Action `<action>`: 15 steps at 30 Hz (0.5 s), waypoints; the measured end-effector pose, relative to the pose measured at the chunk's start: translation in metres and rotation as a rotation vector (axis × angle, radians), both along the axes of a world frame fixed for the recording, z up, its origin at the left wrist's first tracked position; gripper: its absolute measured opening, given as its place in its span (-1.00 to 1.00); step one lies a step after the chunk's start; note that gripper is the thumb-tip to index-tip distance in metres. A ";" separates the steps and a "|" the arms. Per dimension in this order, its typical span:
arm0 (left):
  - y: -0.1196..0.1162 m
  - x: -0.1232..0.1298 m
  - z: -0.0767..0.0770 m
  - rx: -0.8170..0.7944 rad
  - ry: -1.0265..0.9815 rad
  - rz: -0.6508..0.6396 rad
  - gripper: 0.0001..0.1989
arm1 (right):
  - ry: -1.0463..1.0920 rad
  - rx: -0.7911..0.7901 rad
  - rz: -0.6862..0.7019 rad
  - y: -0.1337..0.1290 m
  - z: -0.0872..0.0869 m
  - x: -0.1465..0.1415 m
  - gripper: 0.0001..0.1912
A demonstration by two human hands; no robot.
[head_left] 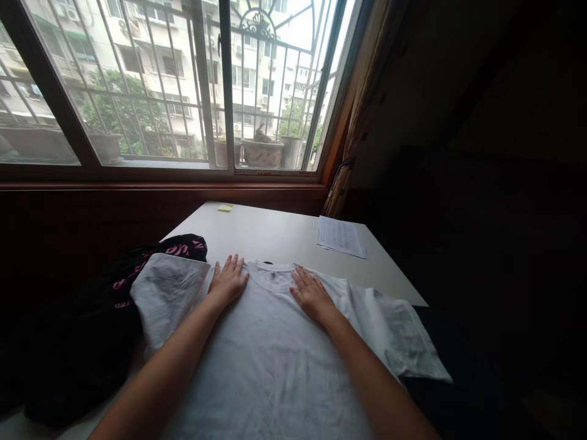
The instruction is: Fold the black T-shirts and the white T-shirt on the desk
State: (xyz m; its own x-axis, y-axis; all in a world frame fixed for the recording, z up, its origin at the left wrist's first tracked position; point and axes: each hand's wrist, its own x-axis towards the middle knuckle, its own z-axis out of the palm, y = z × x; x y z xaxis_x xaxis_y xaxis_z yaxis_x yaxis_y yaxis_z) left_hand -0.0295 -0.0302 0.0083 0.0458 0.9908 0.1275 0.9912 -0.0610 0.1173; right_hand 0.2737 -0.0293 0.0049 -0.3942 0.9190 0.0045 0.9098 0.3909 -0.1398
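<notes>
Both left hand (228, 282) and right hand (312, 296) lie flat and outstretched on the white shirt (270, 348) upon the table (275, 232), gripping nothing.

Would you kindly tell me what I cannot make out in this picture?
- Head view: lower hem of the white T-shirt, cut off by the bottom edge.
- Head view: palms of the left hand and right hand, turned down against the shirt.
- Head view: print on the paper, too small.
- Head view: black cloth's left outline, lost in shadow.
</notes>
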 end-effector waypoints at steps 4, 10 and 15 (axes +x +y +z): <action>-0.009 -0.004 0.000 0.041 0.015 -0.112 -0.44 | 0.021 0.043 0.013 -0.004 0.000 -0.003 -0.37; -0.009 -0.013 -0.007 0.015 0.033 -0.162 -0.46 | 0.117 0.296 -0.076 -0.013 0.011 0.018 -0.53; -0.005 -0.013 -0.010 0.010 0.029 -0.160 -0.44 | 0.154 0.455 -0.391 -0.025 0.037 0.102 -0.63</action>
State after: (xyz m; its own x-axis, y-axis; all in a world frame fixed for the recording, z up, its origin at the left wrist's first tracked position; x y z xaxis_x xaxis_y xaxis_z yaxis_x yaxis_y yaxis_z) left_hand -0.0428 -0.0354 -0.0022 0.2067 0.9692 0.1336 0.9717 -0.2193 0.0874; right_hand 0.3754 -0.0545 0.0421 0.0073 0.8880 0.4598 0.9804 0.0841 -0.1782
